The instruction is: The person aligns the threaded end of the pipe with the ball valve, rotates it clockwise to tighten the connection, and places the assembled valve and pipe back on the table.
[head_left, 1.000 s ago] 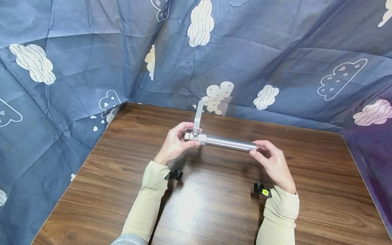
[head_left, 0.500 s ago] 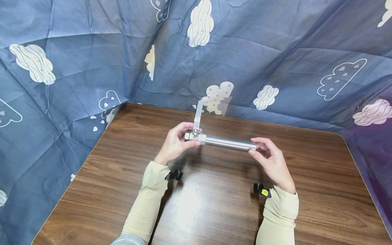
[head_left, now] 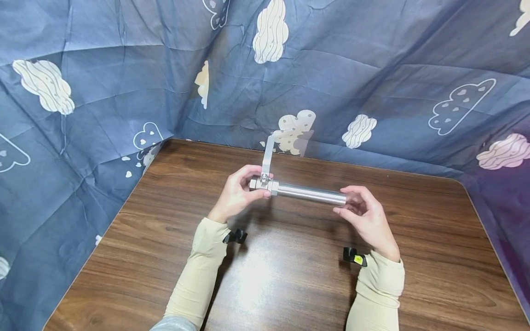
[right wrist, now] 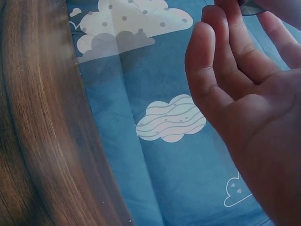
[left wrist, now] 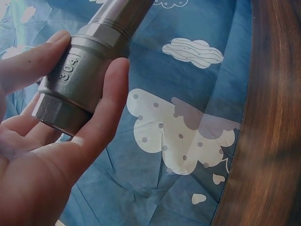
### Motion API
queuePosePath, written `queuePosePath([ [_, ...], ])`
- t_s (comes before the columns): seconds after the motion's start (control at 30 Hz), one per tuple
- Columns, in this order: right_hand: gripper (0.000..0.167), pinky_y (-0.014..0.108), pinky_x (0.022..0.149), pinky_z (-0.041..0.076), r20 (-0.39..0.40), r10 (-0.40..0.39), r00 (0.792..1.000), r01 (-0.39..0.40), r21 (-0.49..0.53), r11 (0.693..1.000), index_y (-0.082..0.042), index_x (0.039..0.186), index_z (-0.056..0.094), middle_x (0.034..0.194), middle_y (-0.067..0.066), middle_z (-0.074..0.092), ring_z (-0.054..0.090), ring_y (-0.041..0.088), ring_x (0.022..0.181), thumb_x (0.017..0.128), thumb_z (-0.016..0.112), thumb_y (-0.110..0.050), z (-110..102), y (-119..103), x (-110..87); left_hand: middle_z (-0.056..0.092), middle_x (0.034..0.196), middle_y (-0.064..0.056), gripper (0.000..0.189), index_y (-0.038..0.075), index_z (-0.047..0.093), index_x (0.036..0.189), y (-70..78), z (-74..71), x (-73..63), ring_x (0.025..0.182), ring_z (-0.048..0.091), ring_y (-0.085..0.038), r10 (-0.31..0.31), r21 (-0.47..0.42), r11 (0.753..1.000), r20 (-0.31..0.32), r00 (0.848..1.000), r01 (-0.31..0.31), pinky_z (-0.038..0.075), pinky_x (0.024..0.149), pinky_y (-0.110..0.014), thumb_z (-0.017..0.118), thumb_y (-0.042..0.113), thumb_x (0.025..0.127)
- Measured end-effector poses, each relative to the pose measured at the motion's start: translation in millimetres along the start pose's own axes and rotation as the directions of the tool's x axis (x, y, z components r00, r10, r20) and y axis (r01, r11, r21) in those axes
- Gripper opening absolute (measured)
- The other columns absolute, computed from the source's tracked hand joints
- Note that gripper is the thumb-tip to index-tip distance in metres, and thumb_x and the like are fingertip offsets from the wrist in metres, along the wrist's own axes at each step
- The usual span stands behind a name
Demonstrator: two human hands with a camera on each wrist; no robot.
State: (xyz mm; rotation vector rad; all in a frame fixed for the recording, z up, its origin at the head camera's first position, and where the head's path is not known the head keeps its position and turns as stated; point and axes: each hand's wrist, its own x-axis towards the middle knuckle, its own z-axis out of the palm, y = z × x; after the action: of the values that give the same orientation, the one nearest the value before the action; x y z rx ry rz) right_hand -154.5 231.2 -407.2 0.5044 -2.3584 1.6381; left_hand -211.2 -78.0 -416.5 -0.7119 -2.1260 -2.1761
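A steel valve body [head_left: 262, 184] stamped 304 [left wrist: 75, 89] is held above the table, pinched between the thumb and fingers of my left hand [head_left: 236, 195]. Its flat lever handle [head_left: 268, 154] stands up and away from me. A shiny steel pipe [head_left: 310, 193] runs out of the valve to the right. At its far end the fingers of my right hand [head_left: 364, 218] curl over the pipe, and the thumb sits just below it. In the right wrist view only a sliver of the pipe end [right wrist: 251, 5] shows above the curled fingers [right wrist: 225, 42].
The brown wooden table [head_left: 290, 276] lies below both hands. Blue cloth with cloud prints [head_left: 124, 69] hangs behind and on both sides of it. Small black camera mounts [head_left: 235, 236] sit at each wrist.
My right thumb has slipped down and left off the underside of the pipe, and the right hand has turned slightly. The left hand and valve have stayed put.
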Motion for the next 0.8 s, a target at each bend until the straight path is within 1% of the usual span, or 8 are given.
queuePosePath([
  [0.1,0.043,0.011,0.065,0.051,-0.008,0.009,1.000,-0.009,-0.026,1.000,0.010,0.115,0.054,0.082,0.023,0.062,0.060,0.001,0.072,0.076,0.070,0.017,0.4,-4.5,-0.1,0.067,0.114,-0.026,0.046,-0.003,0.057,0.113,-0.4,0.0,-0.2,0.092,0.067,-0.012,-0.001,-0.001,1.000,0.000,1.000,0.001,0.057,0.082,-0.026,0.076,-0.011,0.072],
  [0.17,0.042,0.011,0.065,0.050,-0.016,0.012,1.000,-0.013,-0.051,0.999,0.008,0.114,0.056,0.083,0.020,0.064,0.060,0.000,0.073,0.076,0.071,0.016,0.0,-4.7,-0.2,0.067,0.114,-0.026,0.046,-0.003,0.057,0.113,-0.1,0.0,-0.4,0.093,0.067,-0.013,-0.001,0.002,1.000,-0.003,1.000,0.001,0.057,0.082,-0.026,0.076,-0.010,0.072],
  [0.3,0.042,0.012,0.063,0.049,-0.030,0.016,0.999,-0.018,-0.097,0.995,0.005,0.114,0.058,0.082,0.006,0.067,0.059,-0.001,0.073,0.076,0.073,0.013,-1.2,-3.2,0.0,0.067,0.114,-0.026,0.046,-0.003,0.057,0.113,0.0,0.0,-0.4,0.093,0.067,-0.015,-0.002,0.003,1.000,-0.009,1.000,0.002,0.057,0.083,-0.026,0.076,-0.010,0.072],
  [0.4,0.042,0.012,0.063,0.049,-0.033,0.019,0.999,-0.022,-0.107,0.994,0.004,0.114,0.059,0.083,-0.006,0.066,0.059,-0.001,0.073,0.076,0.074,0.011,-1.5,-2.8,0.3,0.067,0.114,-0.026,0.046,-0.003,0.057,0.113,-0.1,0.3,-0.3,0.093,0.067,-0.015,-0.004,0.000,1.000,-0.012,1.000,0.004,0.057,0.083,-0.026,0.076,-0.011,0.072],
  [0.47,0.042,0.012,0.064,0.049,-0.033,0.020,0.999,-0.023,-0.108,0.994,0.003,0.115,0.059,0.083,-0.011,0.065,0.059,-0.001,0.073,0.076,0.074,0.011,-1.4,-2.8,0.5,0.067,0.114,-0.026,0.046,-0.003,0.057,0.113,0.0,0.5,0.0,0.093,0.067,-0.014,-0.006,0.000,1.000,-0.014,1.000,0.006,0.056,0.083,-0.025,0.076,-0.011,0.072],
  [0.67,0.041,0.013,0.065,0.049,-0.030,0.014,0.999,-0.017,-0.111,0.994,0.004,0.116,0.058,0.085,-0.017,0.065,0.060,-0.001,0.074,0.078,0.073,0.009,-1.2,-2.8,0.7,0.067,0.114,-0.026,0.046,-0.004,0.056,0.113,0.3,0.9,0.2,0.093,0.067,-0.010,-0.006,-0.001,1.000,-0.014,1.000,0.006,0.056,0.083,-0.025,0.075,-0.012,0.072],
  [0.8,0.041,0.014,0.064,0.049,-0.028,0.018,0.999,-0.021,-0.112,0.994,0.004,0.117,0.058,0.086,-0.019,0.065,0.060,-0.001,0.074,0.079,0.072,0.008,-1.3,-1.9,0.3,0.067,0.115,-0.026,0.047,-0.003,0.056,0.114,0.5,1.0,-0.5,0.093,0.067,-0.011,-0.007,0.007,1.000,-0.012,1.000,0.007,0.056,0.084,-0.025,0.075,-0.011,0.072],
])
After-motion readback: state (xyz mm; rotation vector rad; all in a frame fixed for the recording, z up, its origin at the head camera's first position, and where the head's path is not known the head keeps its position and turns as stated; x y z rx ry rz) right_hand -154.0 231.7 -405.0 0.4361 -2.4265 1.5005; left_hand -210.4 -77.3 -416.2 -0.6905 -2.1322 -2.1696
